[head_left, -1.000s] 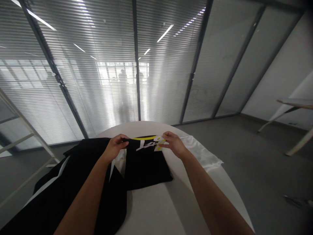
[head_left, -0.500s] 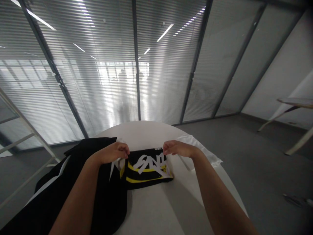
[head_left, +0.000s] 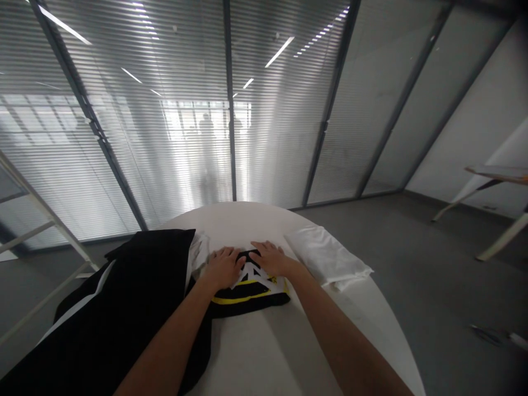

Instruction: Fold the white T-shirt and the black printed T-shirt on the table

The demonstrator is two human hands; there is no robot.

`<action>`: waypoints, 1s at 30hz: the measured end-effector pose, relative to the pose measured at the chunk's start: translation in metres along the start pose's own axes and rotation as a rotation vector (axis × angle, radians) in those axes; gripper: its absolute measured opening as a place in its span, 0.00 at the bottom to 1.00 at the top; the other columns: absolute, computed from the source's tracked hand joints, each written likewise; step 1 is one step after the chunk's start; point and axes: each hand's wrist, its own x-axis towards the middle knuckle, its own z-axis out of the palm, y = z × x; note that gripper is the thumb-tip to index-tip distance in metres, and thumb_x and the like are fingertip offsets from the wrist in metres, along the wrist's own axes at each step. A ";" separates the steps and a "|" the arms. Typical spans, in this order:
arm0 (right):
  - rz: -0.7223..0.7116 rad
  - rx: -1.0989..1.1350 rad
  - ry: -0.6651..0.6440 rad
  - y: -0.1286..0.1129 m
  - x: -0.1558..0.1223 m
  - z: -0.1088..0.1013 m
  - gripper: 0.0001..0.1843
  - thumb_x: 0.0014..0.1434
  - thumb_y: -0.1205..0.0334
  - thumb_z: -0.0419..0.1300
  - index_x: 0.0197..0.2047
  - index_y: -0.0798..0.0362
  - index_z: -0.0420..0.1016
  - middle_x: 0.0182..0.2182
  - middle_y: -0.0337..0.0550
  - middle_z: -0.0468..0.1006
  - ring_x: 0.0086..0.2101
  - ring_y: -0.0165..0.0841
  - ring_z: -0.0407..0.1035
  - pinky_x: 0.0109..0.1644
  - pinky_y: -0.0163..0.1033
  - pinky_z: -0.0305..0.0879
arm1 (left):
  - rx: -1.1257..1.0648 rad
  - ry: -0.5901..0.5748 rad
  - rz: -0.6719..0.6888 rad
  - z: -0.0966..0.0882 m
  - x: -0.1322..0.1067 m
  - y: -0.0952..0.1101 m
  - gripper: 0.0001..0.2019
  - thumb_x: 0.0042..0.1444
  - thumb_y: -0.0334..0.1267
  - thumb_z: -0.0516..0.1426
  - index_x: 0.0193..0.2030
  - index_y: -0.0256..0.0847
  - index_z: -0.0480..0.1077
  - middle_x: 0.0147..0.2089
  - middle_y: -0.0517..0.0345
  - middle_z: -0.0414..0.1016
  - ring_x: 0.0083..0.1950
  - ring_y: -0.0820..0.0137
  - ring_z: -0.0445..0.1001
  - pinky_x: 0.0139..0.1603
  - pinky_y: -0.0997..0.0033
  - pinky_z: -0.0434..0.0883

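Observation:
A folded black garment (head_left: 251,303) with yellow stripes and white lettering lies on the round white table (head_left: 256,352). My left hand (head_left: 225,268) rests flat on its upper left part, fingers pointing away from me. On its upper right part lies my right hand (head_left: 270,258), also flat, with the fingers spread. The thumbs point toward each other, and black cloth shows between them. Both hands are open and hide much of the lettering and the far edge.
A large black cloth with a white stripe (head_left: 136,308) covers the table's left side and hangs over its edge. Folded white fabric (head_left: 330,256) lies at the right. A white metal ladder-like frame (head_left: 49,220) stands at far left; another table (head_left: 499,173) is at right.
Both hands have let go of the garment's far corners and moved inward. They now press flat on top of it, closer together.

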 end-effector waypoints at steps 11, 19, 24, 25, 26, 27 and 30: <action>-0.009 -0.112 0.144 0.015 0.000 0.016 0.31 0.65 0.39 0.47 0.61 0.49 0.66 0.60 0.54 0.65 0.61 0.48 0.55 0.63 0.58 0.47 | 0.056 0.003 -0.048 0.008 -0.004 -0.004 0.28 0.67 0.53 0.38 0.68 0.45 0.58 0.68 0.48 0.62 0.69 0.54 0.57 0.65 0.44 0.56; -0.048 -0.067 0.246 0.025 0.005 0.029 0.25 0.67 0.43 0.46 0.59 0.44 0.69 0.57 0.49 0.68 0.57 0.41 0.60 0.63 0.55 0.45 | 0.085 0.084 -0.114 -0.001 -0.008 0.006 0.24 0.66 0.52 0.41 0.57 0.45 0.69 0.56 0.45 0.72 0.58 0.53 0.67 0.55 0.50 0.64; -0.052 0.049 0.246 0.025 0.003 0.013 0.15 0.61 0.51 0.57 0.47 0.50 0.76 0.49 0.45 0.75 0.52 0.38 0.65 0.60 0.46 0.51 | 0.087 0.118 -0.103 -0.003 -0.006 0.004 0.25 0.66 0.53 0.41 0.50 0.42 0.73 0.51 0.41 0.72 0.54 0.51 0.68 0.51 0.49 0.65; -0.062 0.064 0.222 0.024 0.003 0.008 0.14 0.60 0.53 0.58 0.44 0.51 0.77 0.46 0.45 0.76 0.50 0.38 0.67 0.57 0.44 0.54 | 0.076 0.126 -0.097 -0.003 -0.005 0.003 0.25 0.66 0.53 0.41 0.50 0.42 0.73 0.50 0.42 0.71 0.54 0.52 0.68 0.51 0.49 0.65; -0.073 0.080 0.193 0.023 0.003 0.003 0.13 0.59 0.54 0.59 0.43 0.52 0.77 0.44 0.45 0.78 0.47 0.37 0.69 0.53 0.41 0.57 | 0.063 0.133 -0.090 -0.003 -0.004 0.002 0.24 0.67 0.52 0.41 0.50 0.42 0.73 0.49 0.42 0.72 0.54 0.52 0.68 0.51 0.50 0.65; -0.081 0.098 0.163 0.021 0.003 -0.001 0.12 0.59 0.56 0.59 0.41 0.53 0.77 0.41 0.45 0.78 0.43 0.36 0.70 0.49 0.39 0.60 | 0.048 0.138 -0.083 -0.003 -0.003 0.001 0.24 0.67 0.51 0.41 0.50 0.42 0.73 0.49 0.43 0.71 0.53 0.52 0.68 0.51 0.50 0.65; -0.100 0.152 0.110 0.016 0.001 -0.017 0.10 0.58 0.58 0.59 0.39 0.54 0.77 0.37 0.44 0.79 0.37 0.34 0.71 0.41 0.36 0.62 | -0.003 0.144 -0.062 -0.006 0.000 -0.003 0.22 0.68 0.48 0.40 0.47 0.42 0.72 0.47 0.45 0.71 0.50 0.56 0.70 0.50 0.53 0.66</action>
